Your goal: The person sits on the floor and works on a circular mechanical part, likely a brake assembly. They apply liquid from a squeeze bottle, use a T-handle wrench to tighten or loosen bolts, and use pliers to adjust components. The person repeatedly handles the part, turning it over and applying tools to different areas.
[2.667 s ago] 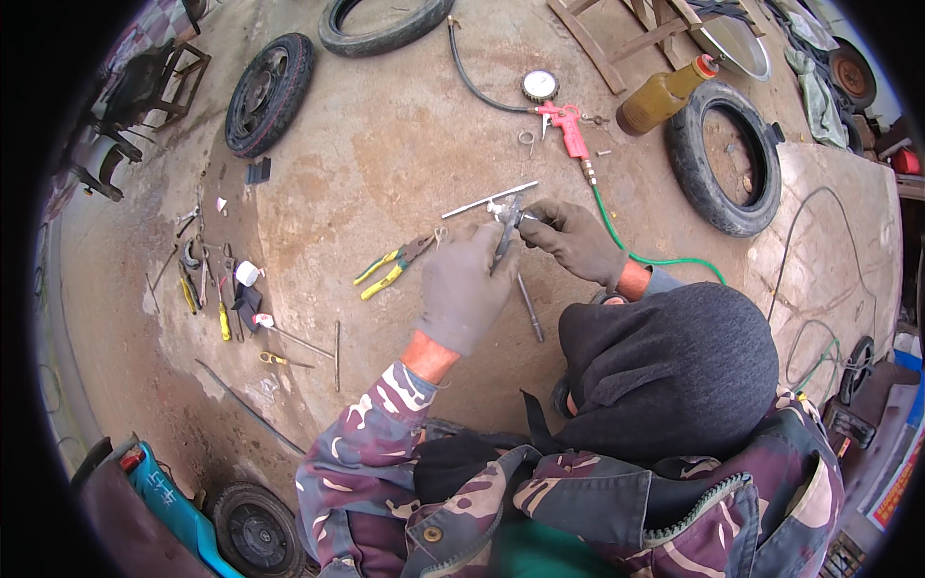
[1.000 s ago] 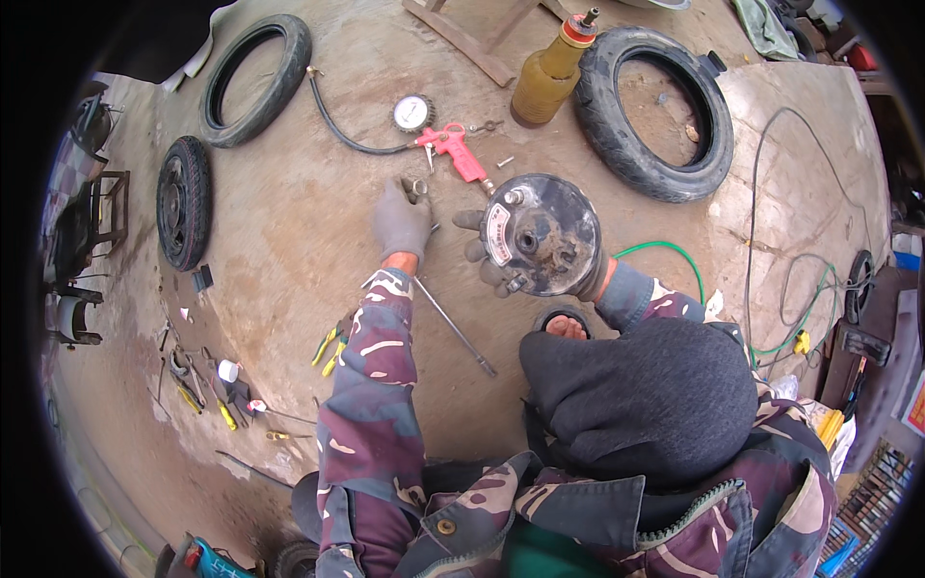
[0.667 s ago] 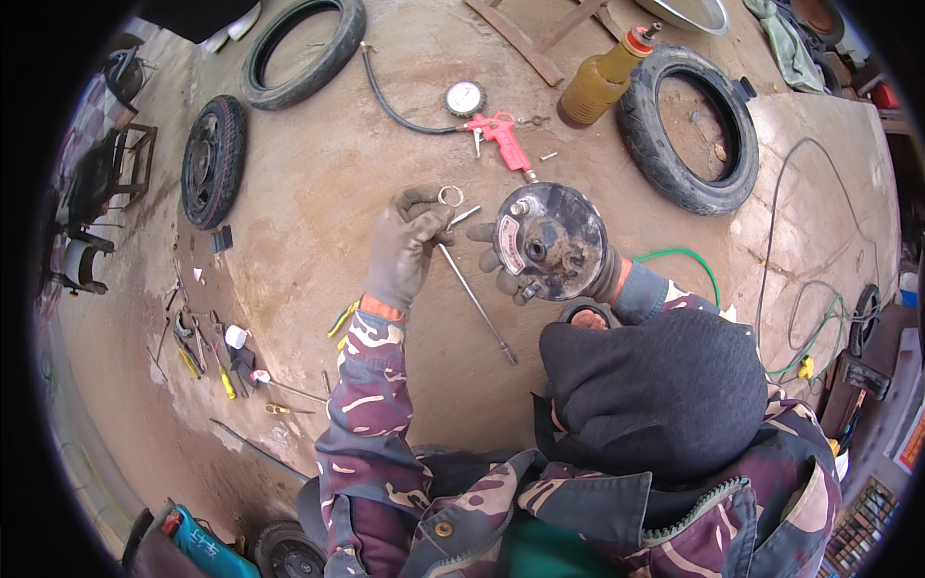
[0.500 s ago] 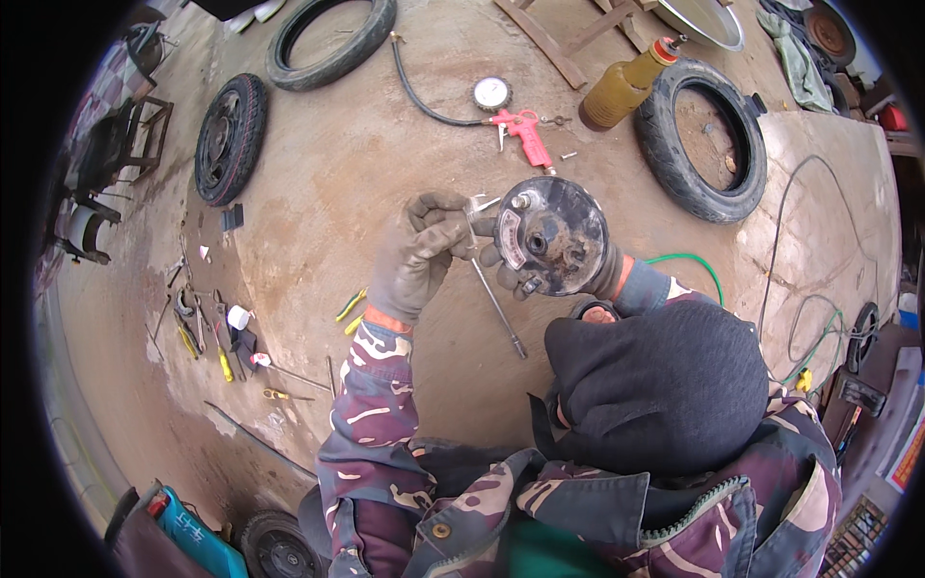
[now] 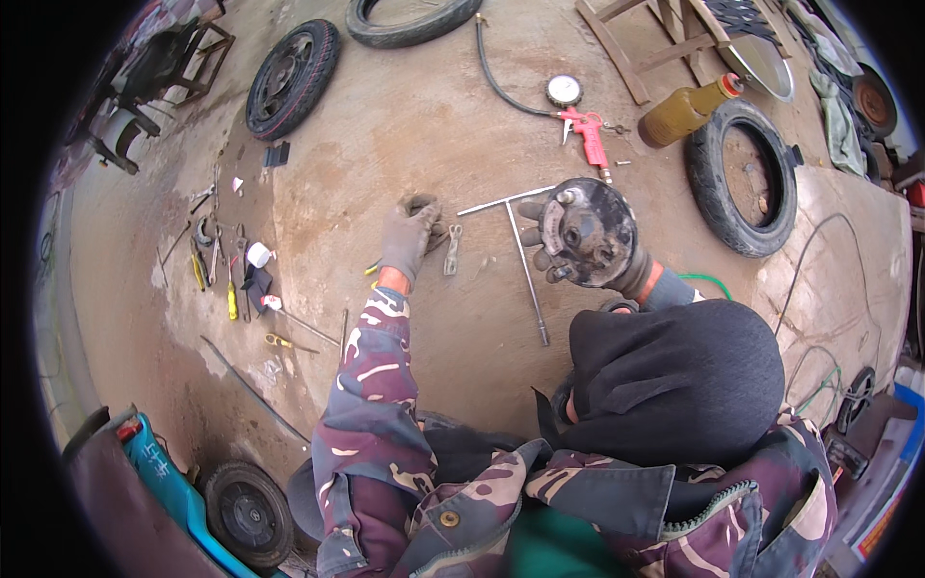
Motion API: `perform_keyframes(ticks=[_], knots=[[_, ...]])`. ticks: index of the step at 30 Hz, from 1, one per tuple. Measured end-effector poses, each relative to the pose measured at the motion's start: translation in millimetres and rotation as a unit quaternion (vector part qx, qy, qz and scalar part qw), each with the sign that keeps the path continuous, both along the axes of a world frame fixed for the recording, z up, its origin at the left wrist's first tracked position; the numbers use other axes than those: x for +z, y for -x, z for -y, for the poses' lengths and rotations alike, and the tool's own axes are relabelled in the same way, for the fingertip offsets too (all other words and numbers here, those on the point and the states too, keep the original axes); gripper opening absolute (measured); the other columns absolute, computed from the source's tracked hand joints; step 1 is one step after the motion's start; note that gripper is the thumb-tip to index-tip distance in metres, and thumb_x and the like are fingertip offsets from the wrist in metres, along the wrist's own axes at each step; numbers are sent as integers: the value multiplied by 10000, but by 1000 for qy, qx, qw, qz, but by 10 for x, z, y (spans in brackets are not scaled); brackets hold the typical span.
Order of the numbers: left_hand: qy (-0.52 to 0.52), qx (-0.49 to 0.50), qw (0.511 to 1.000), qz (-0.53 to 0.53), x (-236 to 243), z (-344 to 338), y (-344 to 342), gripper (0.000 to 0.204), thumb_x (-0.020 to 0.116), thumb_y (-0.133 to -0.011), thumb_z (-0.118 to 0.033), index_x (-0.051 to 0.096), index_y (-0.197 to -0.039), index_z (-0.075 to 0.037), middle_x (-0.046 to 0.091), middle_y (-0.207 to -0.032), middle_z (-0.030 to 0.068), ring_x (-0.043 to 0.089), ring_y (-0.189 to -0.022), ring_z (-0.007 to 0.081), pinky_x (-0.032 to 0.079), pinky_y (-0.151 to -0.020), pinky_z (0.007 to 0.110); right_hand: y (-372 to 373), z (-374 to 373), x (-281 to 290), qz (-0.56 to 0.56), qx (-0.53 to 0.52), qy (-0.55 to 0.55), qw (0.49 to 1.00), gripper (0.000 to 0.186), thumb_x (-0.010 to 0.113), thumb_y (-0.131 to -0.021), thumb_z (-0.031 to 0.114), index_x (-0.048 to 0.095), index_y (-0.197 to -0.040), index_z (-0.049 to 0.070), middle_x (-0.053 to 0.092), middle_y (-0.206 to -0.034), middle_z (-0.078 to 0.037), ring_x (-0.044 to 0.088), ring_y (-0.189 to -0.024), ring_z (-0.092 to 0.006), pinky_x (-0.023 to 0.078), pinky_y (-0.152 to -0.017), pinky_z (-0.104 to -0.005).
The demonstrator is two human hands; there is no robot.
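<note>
Plate [image 5: 586, 229] sits clamped in right fingers [image 5: 531, 236]; left fingers [image 5: 424, 206] curl, hold unclear, metal part [image 5: 452, 252] just beside; T-wrench [image 5: 522, 255] between both.

A head-worn fisheye looks down at the floor [image 5: 347, 183].

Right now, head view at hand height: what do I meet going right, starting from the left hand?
Gloved left hand → small metal lever → T-handle wrench → dark round plate → black tire.

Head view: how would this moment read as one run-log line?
right hand: holds round dark plate | left hand: curled beside small metal piece, grasp unclear | T-handled wrench: on floor between hands
</note>
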State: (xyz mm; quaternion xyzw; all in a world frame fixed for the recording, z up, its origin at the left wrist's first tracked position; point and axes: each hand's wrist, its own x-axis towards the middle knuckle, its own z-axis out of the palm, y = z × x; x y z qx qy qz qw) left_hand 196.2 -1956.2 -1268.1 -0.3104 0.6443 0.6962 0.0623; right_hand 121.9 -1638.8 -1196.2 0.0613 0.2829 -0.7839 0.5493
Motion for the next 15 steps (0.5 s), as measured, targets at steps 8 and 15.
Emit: perform_keyframes(ticks=[8,15], knots=[[184,-305,934,39,-265,103,-671,364,783,-942,-219,750,-1261,-47,803,-1007,96,762,-857,194,599,-778,359,23,-266,-286,13,35,113,993,684,442,-1147,392,238,-1724,86,397,-1654,-348,568,-1404,-529,617,-1016,-612],[395,-361,840,89,-74,-418,-1038,470,814,-913,-361,707,-1306,-127,761,-1063,161,747,-988,354,586,-846,480,20,-100,-189,47,23,39,998,755,416,-1127,536,294,-1706,66,357,-1713,-280,464,-1503,-519,552,-1096,-640]])
